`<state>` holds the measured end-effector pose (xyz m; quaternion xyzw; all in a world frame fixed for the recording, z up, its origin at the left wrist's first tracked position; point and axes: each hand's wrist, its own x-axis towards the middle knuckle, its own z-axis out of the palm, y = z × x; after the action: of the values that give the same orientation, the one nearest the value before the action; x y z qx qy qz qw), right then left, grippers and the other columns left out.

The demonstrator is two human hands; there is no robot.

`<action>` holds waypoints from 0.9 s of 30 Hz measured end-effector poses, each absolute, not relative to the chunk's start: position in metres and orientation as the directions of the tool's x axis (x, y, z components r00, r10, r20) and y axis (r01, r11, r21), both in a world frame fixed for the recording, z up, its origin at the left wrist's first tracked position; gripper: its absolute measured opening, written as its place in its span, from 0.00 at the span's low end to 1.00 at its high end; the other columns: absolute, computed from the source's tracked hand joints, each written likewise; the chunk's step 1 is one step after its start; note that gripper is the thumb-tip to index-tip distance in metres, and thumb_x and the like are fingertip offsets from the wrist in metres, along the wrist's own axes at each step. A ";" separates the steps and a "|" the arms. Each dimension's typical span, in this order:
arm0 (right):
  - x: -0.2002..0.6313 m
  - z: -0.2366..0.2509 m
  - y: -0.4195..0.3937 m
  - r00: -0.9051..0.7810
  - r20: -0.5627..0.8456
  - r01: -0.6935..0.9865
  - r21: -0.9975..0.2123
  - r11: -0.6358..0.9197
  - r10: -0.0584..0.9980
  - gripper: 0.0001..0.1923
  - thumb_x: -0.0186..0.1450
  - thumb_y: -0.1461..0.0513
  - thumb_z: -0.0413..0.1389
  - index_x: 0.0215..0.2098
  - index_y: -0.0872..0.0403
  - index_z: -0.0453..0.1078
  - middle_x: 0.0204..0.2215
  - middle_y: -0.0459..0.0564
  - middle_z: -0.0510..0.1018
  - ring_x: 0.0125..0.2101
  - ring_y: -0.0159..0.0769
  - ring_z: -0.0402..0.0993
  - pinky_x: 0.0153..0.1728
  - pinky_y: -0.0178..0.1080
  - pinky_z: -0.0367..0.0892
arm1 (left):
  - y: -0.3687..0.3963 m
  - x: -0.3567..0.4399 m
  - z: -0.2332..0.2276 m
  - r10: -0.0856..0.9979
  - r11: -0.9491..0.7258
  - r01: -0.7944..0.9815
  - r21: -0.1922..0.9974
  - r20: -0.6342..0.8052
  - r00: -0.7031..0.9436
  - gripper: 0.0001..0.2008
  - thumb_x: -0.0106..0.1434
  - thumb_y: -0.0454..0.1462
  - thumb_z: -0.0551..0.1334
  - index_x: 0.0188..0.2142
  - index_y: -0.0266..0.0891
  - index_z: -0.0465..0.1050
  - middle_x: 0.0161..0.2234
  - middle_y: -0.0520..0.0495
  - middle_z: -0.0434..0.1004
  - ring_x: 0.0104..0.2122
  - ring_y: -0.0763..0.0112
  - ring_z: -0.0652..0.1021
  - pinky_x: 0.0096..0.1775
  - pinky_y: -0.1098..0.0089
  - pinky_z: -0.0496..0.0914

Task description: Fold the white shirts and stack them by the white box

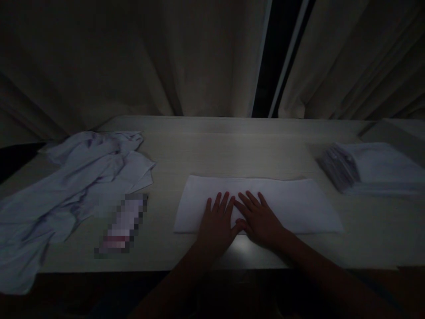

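A white cloth (299, 204), folded into a long flat strip, lies across the table in front of me. My left hand (219, 221) rests flat on it, left of its middle, with the fingers spread. Beside it my right hand (259, 217) also lies flat on the cloth, fingers apart and angled to the left. The two hands touch or nearly touch at the thumbs and forefingers. Neither hand grips anything.
A crumpled heap of white cloth (89, 173) covers the table's left side and hangs over the front edge. Near it lies a pixelated oblong object (124, 223). A stack of folded white cloths (381, 166) sits at the right. Curtains (206, 57) hang behind the table (232, 148).
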<state>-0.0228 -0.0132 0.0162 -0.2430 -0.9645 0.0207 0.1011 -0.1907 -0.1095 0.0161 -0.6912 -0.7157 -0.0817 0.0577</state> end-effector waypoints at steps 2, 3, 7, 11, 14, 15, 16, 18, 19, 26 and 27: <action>-0.021 0.018 -0.013 -0.860 0.195 0.462 -0.097 0.882 0.472 0.32 0.72 0.48 0.45 0.70 0.43 0.45 0.69 0.46 0.50 0.68 0.49 0.42 0.66 0.59 0.42 | -0.107 -0.191 0.013 0.982 0.042 0.999 0.034 0.183 -0.048 0.38 0.66 0.58 0.44 0.68 0.39 0.49 0.70 0.42 0.46 0.69 0.52 0.46 0.66 0.46 0.44; -0.019 0.019 -0.011 -0.859 0.197 0.460 -0.102 0.882 0.472 0.31 0.72 0.48 0.45 0.70 0.43 0.45 0.69 0.46 0.51 0.68 0.48 0.42 0.66 0.58 0.42 | -0.106 -0.191 0.012 0.983 0.047 0.998 0.037 0.177 -0.052 0.39 0.66 0.59 0.44 0.68 0.39 0.49 0.70 0.42 0.45 0.69 0.52 0.46 0.66 0.46 0.44; 0.003 0.023 0.009 -0.850 0.172 0.484 -0.117 0.867 0.498 0.31 0.71 0.44 0.43 0.69 0.40 0.48 0.69 0.44 0.50 0.68 0.45 0.43 0.66 0.55 0.44 | -0.104 -0.194 0.012 0.986 0.045 0.997 0.058 0.156 -0.054 0.38 0.66 0.58 0.46 0.68 0.41 0.49 0.70 0.43 0.46 0.69 0.51 0.47 0.65 0.45 0.44; 0.048 0.021 0.053 -0.762 0.105 0.630 -0.113 0.769 0.639 0.33 0.71 0.42 0.38 0.70 0.41 0.44 0.70 0.43 0.48 0.68 0.44 0.42 0.65 0.54 0.46 | -0.101 -0.195 0.009 0.988 0.037 0.997 0.069 0.146 -0.047 0.38 0.66 0.58 0.46 0.69 0.41 0.48 0.70 0.43 0.45 0.69 0.51 0.46 0.66 0.45 0.43; 0.085 0.015 0.090 -0.657 0.074 0.743 -0.101 0.661 0.750 0.34 0.71 0.41 0.34 0.71 0.43 0.44 0.70 0.43 0.47 0.68 0.45 0.43 0.65 0.54 0.47 | -0.101 -0.193 0.005 0.987 0.043 0.997 0.067 0.154 -0.053 0.39 0.65 0.59 0.46 0.69 0.42 0.48 0.70 0.44 0.45 0.69 0.52 0.45 0.66 0.46 0.41; 0.095 0.012 0.100 -0.626 0.074 0.770 -0.101 0.630 0.777 0.34 0.71 0.41 0.34 0.70 0.43 0.45 0.69 0.43 0.47 0.68 0.46 0.43 0.65 0.54 0.46 | -0.100 -0.192 0.005 0.986 0.047 0.997 0.066 0.156 -0.057 0.39 0.65 0.59 0.46 0.69 0.42 0.48 0.70 0.44 0.45 0.69 0.52 0.45 0.66 0.46 0.41; 0.104 0.009 0.109 -0.598 0.078 0.791 -0.104 0.603 0.798 0.34 0.71 0.42 0.33 0.70 0.43 0.45 0.69 0.42 0.47 0.68 0.47 0.44 0.65 0.55 0.46 | -0.100 -0.192 0.005 0.986 0.049 0.997 0.066 0.154 -0.059 0.39 0.65 0.59 0.47 0.68 0.43 0.48 0.70 0.45 0.46 0.69 0.52 0.45 0.66 0.46 0.42; 0.115 0.004 0.121 -0.557 0.085 0.818 -0.115 0.563 0.826 0.33 0.71 0.42 0.33 0.70 0.41 0.46 0.69 0.41 0.48 0.68 0.48 0.44 0.65 0.58 0.44 | -0.097 -0.196 0.009 0.989 0.049 0.996 0.077 0.135 -0.059 0.38 0.64 0.59 0.47 0.68 0.44 0.51 0.69 0.45 0.48 0.68 0.52 0.50 0.65 0.47 0.45; 0.118 0.003 0.125 -0.541 0.089 0.828 -0.118 0.548 0.836 0.33 0.71 0.42 0.33 0.70 0.41 0.47 0.69 0.41 0.48 0.68 0.49 0.44 0.65 0.59 0.44 | -0.094 -0.200 0.011 0.990 0.054 0.995 0.086 0.123 -0.064 0.37 0.64 0.59 0.47 0.67 0.44 0.54 0.69 0.45 0.51 0.67 0.52 0.53 0.65 0.49 0.48; 0.107 0.022 0.098 -0.509 0.272 0.846 -0.018 0.533 0.817 0.36 0.72 0.44 0.33 0.70 0.57 0.46 0.70 0.56 0.46 0.69 0.48 0.34 0.66 0.58 0.35 | -0.071 -0.274 0.022 0.970 0.155 0.988 0.000 0.191 -0.152 0.39 0.65 0.58 0.45 0.64 0.34 0.58 0.68 0.36 0.52 0.67 0.50 0.53 0.64 0.52 0.50; 0.105 0.023 0.089 -0.530 0.271 0.832 -0.018 0.555 0.803 0.38 0.72 0.44 0.33 0.70 0.59 0.46 0.70 0.57 0.46 0.69 0.47 0.33 0.66 0.57 0.36 | -0.069 -0.284 0.019 0.969 0.166 0.986 -0.016 0.189 -0.161 0.40 0.65 0.59 0.44 0.65 0.33 0.57 0.68 0.35 0.51 0.67 0.49 0.53 0.64 0.50 0.49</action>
<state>0.1047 0.0893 0.0228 -0.4682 -0.8729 -0.0569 0.1250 -0.2841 -0.0686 0.0185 -0.6432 -0.7598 -0.0551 0.0774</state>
